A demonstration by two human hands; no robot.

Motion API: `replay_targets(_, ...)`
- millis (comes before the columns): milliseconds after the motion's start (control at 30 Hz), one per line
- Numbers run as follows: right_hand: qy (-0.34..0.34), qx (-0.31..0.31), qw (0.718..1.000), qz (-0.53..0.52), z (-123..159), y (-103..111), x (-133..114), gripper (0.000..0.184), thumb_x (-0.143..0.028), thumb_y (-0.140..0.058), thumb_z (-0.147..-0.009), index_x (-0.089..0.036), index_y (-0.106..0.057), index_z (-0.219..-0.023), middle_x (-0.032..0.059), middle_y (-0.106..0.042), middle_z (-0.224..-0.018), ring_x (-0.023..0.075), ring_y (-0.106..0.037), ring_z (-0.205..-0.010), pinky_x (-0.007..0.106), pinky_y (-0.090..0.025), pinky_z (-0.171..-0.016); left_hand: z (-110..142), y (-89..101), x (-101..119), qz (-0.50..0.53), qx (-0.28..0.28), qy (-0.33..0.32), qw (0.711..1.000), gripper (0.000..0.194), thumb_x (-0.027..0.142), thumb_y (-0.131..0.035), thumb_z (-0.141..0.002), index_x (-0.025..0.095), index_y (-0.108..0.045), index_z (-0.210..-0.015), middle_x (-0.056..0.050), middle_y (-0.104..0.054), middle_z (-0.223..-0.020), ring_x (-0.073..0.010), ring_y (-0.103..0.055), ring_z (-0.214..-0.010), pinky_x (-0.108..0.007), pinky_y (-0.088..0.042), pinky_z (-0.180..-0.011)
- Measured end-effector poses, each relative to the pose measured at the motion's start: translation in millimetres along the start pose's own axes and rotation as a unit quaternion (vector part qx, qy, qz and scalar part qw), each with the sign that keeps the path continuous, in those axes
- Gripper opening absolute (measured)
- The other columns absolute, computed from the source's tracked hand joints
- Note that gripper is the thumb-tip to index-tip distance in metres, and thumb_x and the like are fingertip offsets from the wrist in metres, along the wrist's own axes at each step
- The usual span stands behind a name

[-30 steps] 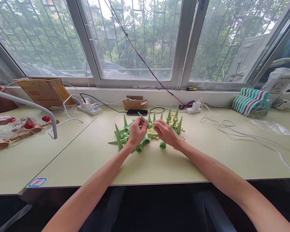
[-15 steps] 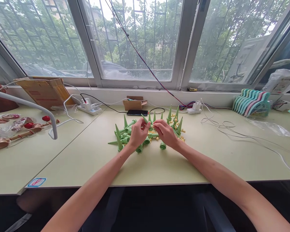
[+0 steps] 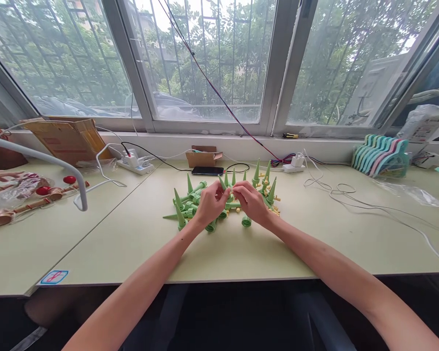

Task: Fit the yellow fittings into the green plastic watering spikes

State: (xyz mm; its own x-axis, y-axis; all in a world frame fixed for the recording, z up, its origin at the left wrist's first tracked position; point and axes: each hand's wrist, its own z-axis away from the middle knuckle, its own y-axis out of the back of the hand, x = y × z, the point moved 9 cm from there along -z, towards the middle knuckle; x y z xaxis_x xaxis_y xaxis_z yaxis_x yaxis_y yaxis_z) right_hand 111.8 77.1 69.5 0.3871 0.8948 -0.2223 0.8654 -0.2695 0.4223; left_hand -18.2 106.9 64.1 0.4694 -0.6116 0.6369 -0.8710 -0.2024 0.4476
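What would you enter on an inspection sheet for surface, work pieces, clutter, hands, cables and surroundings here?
Surface: pale table, seam on the left.
Work pieces: green spiked pieces, some upright, some lying; small yellow parts among them.
Clutter: phone and small open carton behind the pile.
Hands: left hand grips a green piece; right hand close beside it, anything in its fingertips too small to tell.
Cables: coiled cables at the back; loose white leads to the right.
Surroundings: barred windows behind; another person's hand at the left edge.
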Motion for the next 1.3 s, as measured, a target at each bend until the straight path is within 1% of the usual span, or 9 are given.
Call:
replay_targets(200, -0.014, 0.006, 1.000, -0.010, 0, 1, 2, 0.014, -0.019, -0.043, -0.100, -0.022, -0.056, -0.096, 0.0049, -0.057, -0.094, 0.0129, -0.056, -0.076, 0.028, -0.051, -0.067, 1, -0.1, 2, -0.015, 0.000, -0.005, 1.000, 0.027, 0.038, -0.057, -0.089, 0.020, -0.043, -0.074, 0.002, -0.053, -0.066, -0.0122, -0.055, -0.058, -0.025, -0.047, -0.057)
replay_targets(400, -0.052, 0.008, 0.998, -0.025, 0, -1, 7, 0.017, -0.021, -0.045, -0.100, -0.021, -0.057, -0.089, 0.0031, -0.055, -0.086, 0.0117, -0.055, -0.070, 0.026, -0.049, -0.063, 3, -1.3, 0, -0.013, -0.005, -0.017, 1.000, 0.020, 0.037, -0.055, -0.090, 0.019, -0.051, -0.083, -0.002, -0.060, -0.074, -0.0139, -0.059, -0.062, -0.027, -0.048, -0.058)
replay_targets(467, -0.068, 0.007, 0.997, -0.026, 1, -2, 10, 0.018, -0.022, -0.045, -0.100, -0.021, -0.058, -0.087, 0.0029, -0.055, -0.085, 0.0116, -0.055, -0.069, 0.025, -0.049, -0.062, 4, -1.6, -1, -0.011, -0.006, -0.022, 1.000, 0.019, 0.037, -0.055, -0.090, 0.020, -0.052, -0.085, -0.001, -0.060, -0.073, -0.0140, -0.059, -0.061, -0.026, -0.047, -0.057)
replay_targets(667, -0.095, 0.005, 0.995, -0.038, 4, -5, 14, 0.019, -0.024, -0.045, -0.100, -0.021, -0.058, -0.087, 0.0024, -0.055, -0.084, 0.0096, -0.055, -0.065, 0.024, -0.049, -0.059, 5, -3.8, 1, -0.006, -0.018, -0.025, 0.999, 0.018, 0.037, -0.052, -0.093, 0.021, -0.050, -0.086, 0.003, -0.055, -0.064, -0.0110, -0.052, -0.051, -0.023, -0.042, -0.052)
replay_targets(800, -0.117, 0.002, 0.991, -0.059, 6, -8, 17, 0.020, -0.027, -0.045, -0.100, -0.021, -0.058, -0.087, 0.0024, -0.055, -0.084, 0.0095, -0.057, -0.063, 0.024, -0.050, -0.057, 6, -3.6, 4, -0.005, -0.022, -0.026, 0.999, 0.020, 0.037, -0.048, -0.095, 0.021, -0.048, -0.085, 0.004, -0.055, -0.063, -0.0100, -0.050, -0.050, -0.022, -0.040, -0.051)
replay_targets(933, -0.135, 0.009, 0.988, -0.080, 7, -9, 21, 0.019, -0.025, -0.046, -0.099, -0.020, -0.058, -0.085, 0.0011, -0.053, -0.083, 0.0078, -0.055, -0.059, 0.023, -0.050, -0.055, 7, -5.2, 6, 0.010, -0.036, -0.028, 0.999, 0.019, 0.037, -0.046, -0.097, 0.020, -0.048, -0.088, 0.005, -0.053, -0.062, -0.0088, -0.049, -0.049, -0.021, -0.039, -0.052)
replay_targets(1167, -0.154, 0.017, 0.985, -0.079, 8, -8, 23, 0.018, -0.022, -0.048, -0.097, -0.020, -0.059, -0.082, 0.0008, -0.052, -0.079, 0.0095, -0.054, -0.060, 0.025, -0.047, -0.055, 8, -6.2, 6, 0.026, -0.043, -0.032, 0.998, 0.020, 0.038, -0.046, -0.097, 0.021, -0.047, -0.089, 0.006, -0.049, -0.061, -0.0080, -0.045, -0.047, -0.021, -0.038, -0.051)
replay_targets(1300, -0.162, 0.015, 0.983, -0.083, 8, -8, 24, 0.019, -0.021, -0.047, -0.096, -0.020, -0.058, -0.081, 0.0001, -0.051, -0.077, 0.0088, -0.053, -0.057, 0.024, -0.046, -0.054, 9, -6.4, 6, 0.031, -0.047, -0.034, 0.998, 0.019, 0.038, -0.046, -0.097, 0.021, -0.047, -0.088, 0.005, -0.047, -0.062, -0.0081, -0.045, -0.048, -0.021, -0.037, -0.050)
